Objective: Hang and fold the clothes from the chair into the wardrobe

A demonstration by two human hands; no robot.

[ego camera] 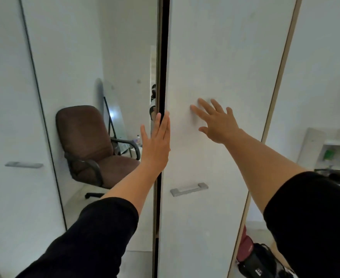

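White wardrobe [215, 57] fills the view, its long dark door seam running twelve to six. Mirrored at nine o'clock, the brown chair [93, 145] seemingly carries no clothes. Right hand [215, 121] lies flat on the door; left hand [157, 141], fingers straight, is nearer the seam. No writing is legible.

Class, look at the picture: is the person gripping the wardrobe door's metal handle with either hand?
No: both the left hand and the right hand lie flat and open against the wardrobe door, well above the handle.
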